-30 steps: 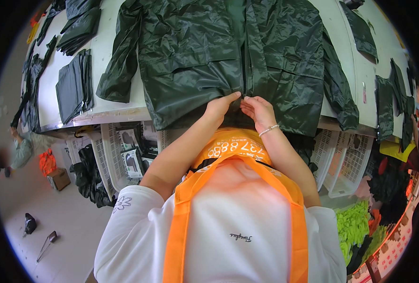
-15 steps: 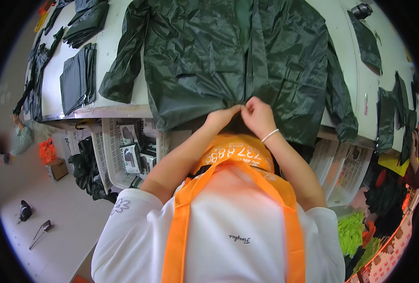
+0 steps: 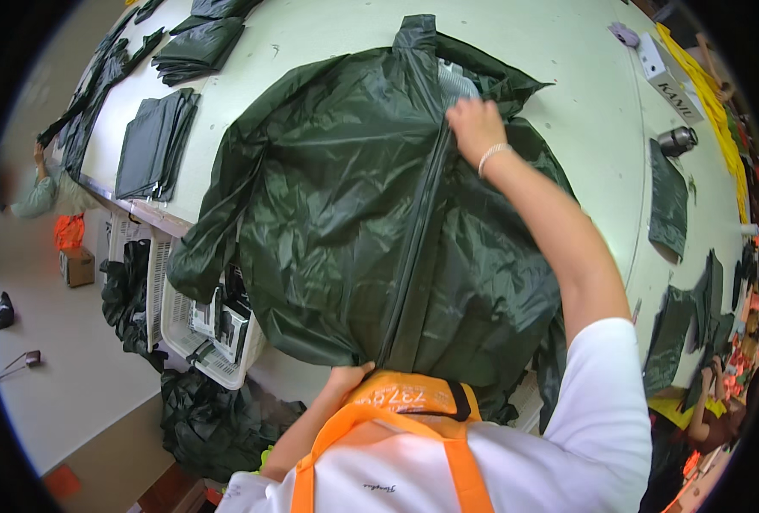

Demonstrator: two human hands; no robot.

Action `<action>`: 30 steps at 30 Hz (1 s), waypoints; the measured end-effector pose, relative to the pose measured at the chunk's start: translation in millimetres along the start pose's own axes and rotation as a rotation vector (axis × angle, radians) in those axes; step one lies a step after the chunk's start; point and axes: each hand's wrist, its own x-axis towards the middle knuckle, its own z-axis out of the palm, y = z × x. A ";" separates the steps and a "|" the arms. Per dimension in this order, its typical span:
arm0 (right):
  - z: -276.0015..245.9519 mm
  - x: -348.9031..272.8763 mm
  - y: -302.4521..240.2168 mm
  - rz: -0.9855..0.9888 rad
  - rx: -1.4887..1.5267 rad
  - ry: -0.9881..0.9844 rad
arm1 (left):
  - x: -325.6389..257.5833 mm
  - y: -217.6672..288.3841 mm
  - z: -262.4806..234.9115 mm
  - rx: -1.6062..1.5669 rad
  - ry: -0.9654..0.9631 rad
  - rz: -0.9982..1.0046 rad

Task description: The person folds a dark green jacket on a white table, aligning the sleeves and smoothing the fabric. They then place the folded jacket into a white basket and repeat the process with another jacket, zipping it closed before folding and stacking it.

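A dark green, shiny raincoat jacket [image 3: 328, 197] lies front up, its lower part hanging over the near table edge. Its front zipper [image 3: 409, 256] runs closed from the hem up to just below the collar. My right hand [image 3: 476, 126] is pinched at the upper end of that zipper, beside the open neck where a light striped patch shows; the small pull itself is hidden by my fingers. Down at the hem, my left hand [image 3: 352, 376] grips the bottom of the front edge, close against my orange apron [image 3: 413, 393].
Folded dark green garments [image 3: 157, 145] are stacked on the white table [image 3: 311, 34] to the left. White plastic baskets [image 3: 178, 316] stand below its edge. A flask [image 3: 677, 141] and a white box [image 3: 666, 73] are at the right. Other people work at both sides.
My right hand has travelled from the hem up to the collar, and the front gap has closed along the zipper. My left hand stays at the hem. The view has shifted, showing the collar.
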 end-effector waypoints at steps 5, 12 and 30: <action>28.5 62.2 7.2 0.037 0.092 0.033 | 10.2 -15.3 1.4 0.268 0.038 0.016; -6.0 90.4 32.6 0.424 0.704 0.004 | 21.3 61.4 -54.1 0.980 -0.522 -0.090; 21.5 160.4 168.1 0.877 0.449 0.004 | 162.4 364.5 9.2 1.170 -0.132 1.293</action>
